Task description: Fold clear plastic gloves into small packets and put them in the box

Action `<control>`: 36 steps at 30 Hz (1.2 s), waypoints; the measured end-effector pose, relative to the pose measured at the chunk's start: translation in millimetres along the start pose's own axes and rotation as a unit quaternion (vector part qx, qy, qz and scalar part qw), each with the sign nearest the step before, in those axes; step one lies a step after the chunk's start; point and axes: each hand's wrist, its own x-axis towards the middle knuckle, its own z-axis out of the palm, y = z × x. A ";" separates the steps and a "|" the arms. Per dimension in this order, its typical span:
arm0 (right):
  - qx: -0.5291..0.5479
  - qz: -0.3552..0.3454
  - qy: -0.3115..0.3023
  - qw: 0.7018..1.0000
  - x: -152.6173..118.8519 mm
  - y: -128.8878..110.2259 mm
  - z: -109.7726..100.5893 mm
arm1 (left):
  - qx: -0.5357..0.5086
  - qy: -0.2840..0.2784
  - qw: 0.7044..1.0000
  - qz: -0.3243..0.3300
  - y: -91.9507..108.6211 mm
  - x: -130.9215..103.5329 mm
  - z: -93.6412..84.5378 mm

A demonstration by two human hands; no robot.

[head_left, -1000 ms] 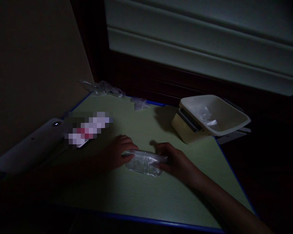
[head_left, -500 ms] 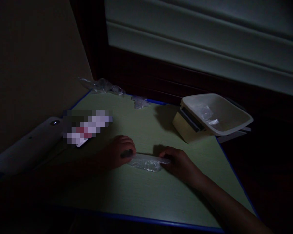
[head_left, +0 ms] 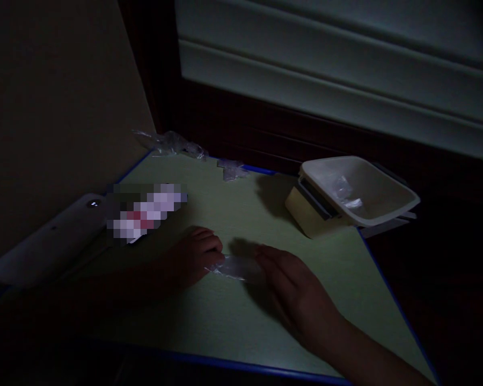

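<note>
A small clear plastic bag [head_left: 235, 268] is stretched low over the light green table [head_left: 209, 321], between my two hands. My left hand [head_left: 201, 254] has its fingers curled closed on the bag's left end. The fingers of my right hand [head_left: 295, 295] lie close together over the right end, their tips bent onto the film. Its thumb is hidden beneath, and dim light blurs the detail there.
A cream plastic bin [head_left: 312, 220] with clear pieces inside stands at the right edge. Crumpled clear plastic [head_left: 171, 143] and a smaller piece [head_left: 231, 170] lie along the back. At left are a pixelated phone-like object [head_left: 147, 214] and a long white device [head_left: 50, 238].
My right hand has turned over, its fingers now covering the bag's right end. Less of the bag shows, and its stiff straight upper edge is no longer visible. My left hand stays nearly in place.
</note>
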 end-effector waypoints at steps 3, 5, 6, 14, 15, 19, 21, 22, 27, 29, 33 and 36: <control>-0.021 -0.055 -0.054 0.997 -1.3 -11.7 13.8 | 0.013 0.004 1.000 -0.001 0.2 1.3 0.5; -0.023 -0.059 -0.102 0.993 -3.5 -11.1 23.5 | 0.024 0.002 1.000 0.010 0.1 1.8 -0.7; -0.021 -0.056 -0.121 0.991 -4.9 -9.2 26.9 | 0.029 -0.007 0.999 0.021 0.7 1.7 -2.0; -0.008 -0.064 -0.157 0.985 -11.9 2.0 25.8 | 0.048 -0.133 0.989 0.030 25.1 -18.0 -18.7; -0.010 -0.060 -0.156 0.986 -11.4 1.2 25.4 | 0.049 -0.150 0.987 0.024 27.2 -22.8 -19.7; -0.014 -0.047 -0.152 0.987 -4.0 -10.8 27.8 | 0.058 -0.177 0.982 0.009 30.9 -38.7 -20.5; -0.004 -0.053 -0.161 0.986 0.7 -19.7 30.3 | 0.053 -0.181 0.982 0.001 32.0 -42.1 -20.3; 0.001 -0.055 -0.167 0.984 2.2 -23.4 31.5 | 0.050 -0.181 0.982 -0.003 32.4 -42.8 -20.2; -0.021 -0.021 -0.168 0.985 -10.1 -16.1 31.8 | 0.047 -0.170 0.984 -0.007 31.6 -44.9 -18.7; -0.044 -0.008 -0.155 0.987 -21.7 -3.4 28.1 | 0.054 -0.164 0.985 -0.004 31.1 -46.0 -18.0; -0.081 0.011 -0.120 0.989 -33.4 12.9 19.8 | 0.067 -0.146 0.987 0.003 34.6 -44.0 -18.4; -0.093 0.024 -0.085 0.992 -23.8 6.3 17.0 | 0.052 -0.119 0.991 -0.029 40.6 -37.0 -19.5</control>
